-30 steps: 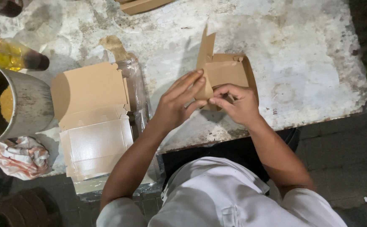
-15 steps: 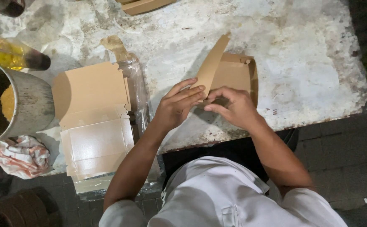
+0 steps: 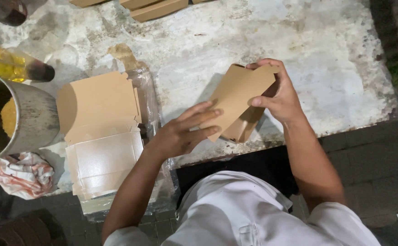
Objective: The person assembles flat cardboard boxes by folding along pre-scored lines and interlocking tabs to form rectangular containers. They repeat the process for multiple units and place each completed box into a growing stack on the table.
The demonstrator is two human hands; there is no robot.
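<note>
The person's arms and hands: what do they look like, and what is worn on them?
Both forearms are bare, and neither the left hand nor the right hand wears a glove. No ring, watch or bracelet shows. A white short-sleeved shirt with a chest pocket covers the shoulders.
</note>
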